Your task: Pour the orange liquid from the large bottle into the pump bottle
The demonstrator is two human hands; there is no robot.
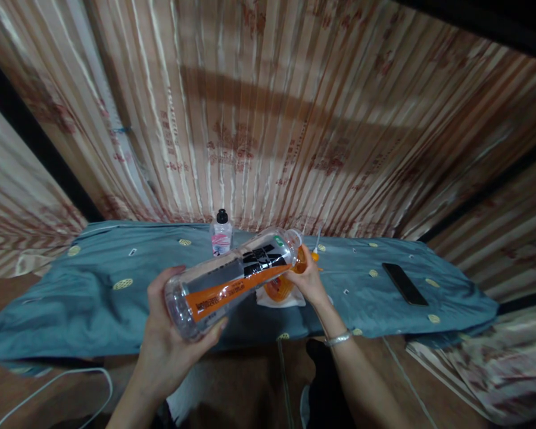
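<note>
My left hand [172, 339] wraps round the base of a large clear plastic bottle [232, 277] with an orange, black and silver label. The bottle lies tilted, its neck up and to the right. Close by its neck, my right hand [308, 277] is closed round an orange see-through container [279, 290], partly hidden behind the bottle and my fingers. Whether my right fingers also touch the bottle's neck, I cannot tell. Beneath the container is a white cloth or tissue [277, 302]. A small clear bottle [221, 235] with a black cap and pink label stands behind the large one.
A teal patterned cloth [152, 256] covers the surface before me. On its right side lies a dark phone [404, 284]. A small orange-based item [315, 256] with a thin pale stem is just beyond my right hand. Pleated curtains [268, 119] hang behind; a white cable [78, 370] trails at lower left.
</note>
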